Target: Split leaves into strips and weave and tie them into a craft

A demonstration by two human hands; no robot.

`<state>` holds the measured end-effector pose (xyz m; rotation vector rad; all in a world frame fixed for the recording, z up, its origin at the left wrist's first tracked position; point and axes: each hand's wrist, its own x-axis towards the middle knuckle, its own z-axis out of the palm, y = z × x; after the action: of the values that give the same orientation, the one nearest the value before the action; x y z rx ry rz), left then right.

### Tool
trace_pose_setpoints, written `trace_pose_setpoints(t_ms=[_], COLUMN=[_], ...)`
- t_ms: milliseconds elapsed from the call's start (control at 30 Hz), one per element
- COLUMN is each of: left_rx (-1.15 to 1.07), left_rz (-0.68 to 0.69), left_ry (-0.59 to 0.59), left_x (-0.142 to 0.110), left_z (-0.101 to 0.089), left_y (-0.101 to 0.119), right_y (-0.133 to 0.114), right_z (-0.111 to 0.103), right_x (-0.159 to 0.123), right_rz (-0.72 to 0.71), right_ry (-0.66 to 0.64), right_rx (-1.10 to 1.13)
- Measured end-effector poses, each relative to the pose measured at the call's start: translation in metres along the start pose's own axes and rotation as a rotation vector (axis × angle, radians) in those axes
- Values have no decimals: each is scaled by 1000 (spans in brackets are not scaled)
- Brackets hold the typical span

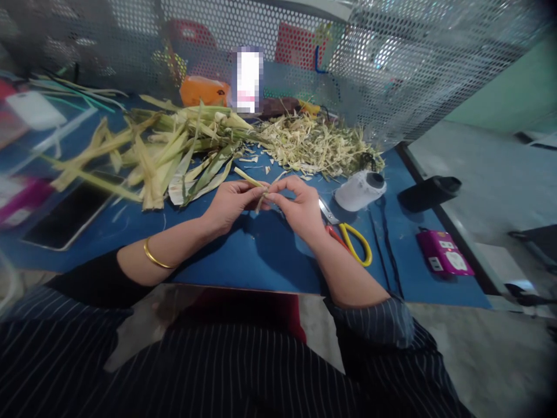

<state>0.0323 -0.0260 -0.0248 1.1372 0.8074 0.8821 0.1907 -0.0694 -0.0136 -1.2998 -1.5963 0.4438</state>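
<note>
Over the middle of the blue table, my left hand (pixel 232 203) pinches a narrow strip of corn husk (pixel 247 176), whose pale end sticks up past the fingers. My right hand (pixel 298 203) meets it fingertip to fingertip, gripping the same strip where it looks bent or knotted. A short tail of the strip hangs below the fingers. Just right of my right hand lie scissors (pixel 355 244) with yellow and red handles, their blades partly hidden by the hand. Behind the hands spreads a pile of long, dry corn husks (pixel 152 157).
A heap of husk shreds (pixel 313 142) lies at the back. To the right are a white thread spool (pixel 359 190), a black cylinder (pixel 429 193), black cords (pixel 385 249) and a purple box (pixel 444 252). A dark phone (pixel 72 215) lies left. Perforated metal (pixel 243 23) borders the table's back.
</note>
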Motion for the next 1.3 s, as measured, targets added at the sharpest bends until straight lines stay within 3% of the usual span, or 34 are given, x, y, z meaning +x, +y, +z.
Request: trace_pose_setpoints(t_ms=[200,600,1000,1300], left_rx=[24,45,46,88], left_rz=[30,48,16,60], left_ry=[-16,-9,-56,-94], left_x=[-2,-5,-7,-7], left_z=[3,5,4,3], left_y=[-1,-1,3,4], right_y=[2,4,1,4], right_z=[0,4,5,5], right_x=[0,0,0,-1], right_rz=[98,309,384,369], right_ry=[45,56,35,46], right_rx=[-13,206,398,356])
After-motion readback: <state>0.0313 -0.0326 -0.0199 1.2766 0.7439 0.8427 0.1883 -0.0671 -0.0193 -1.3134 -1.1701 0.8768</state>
